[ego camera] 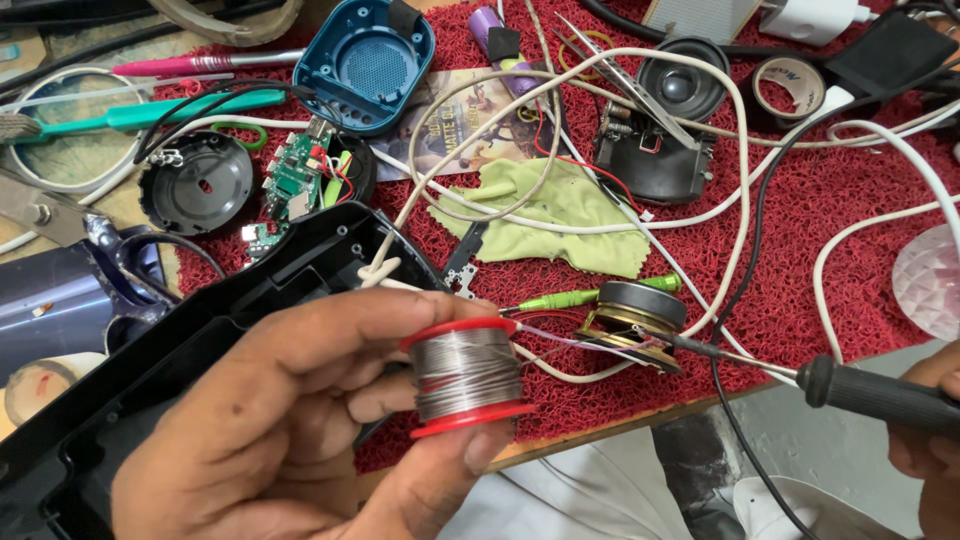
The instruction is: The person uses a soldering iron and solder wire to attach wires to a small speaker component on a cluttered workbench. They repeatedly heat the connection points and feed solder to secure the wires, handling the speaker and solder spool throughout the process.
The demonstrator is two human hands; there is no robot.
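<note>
Bench view from above. The left hand (290,420) holds a spool of solder wire (468,378), its fingers closed around the red-flanged reel, thumb on one flange and fingertips under the other. A thin strand runs from the spool toward a small loudspeaker driver (640,318) lying on the red mat (800,250). The right hand (925,430), at the frame's edge, is wrapped around the black handle of a soldering iron (870,392), whose tip rests at the driver's terminal side. The spool looks compact and fairly dense; its wire is soft and bends easily, so it is best gripped by the rigid flanges. The iron is safely held only by its handle. Nearby lie a green cloth (550,215), a green circuit board (297,180) and a blue speaker housing (365,65).
</note>
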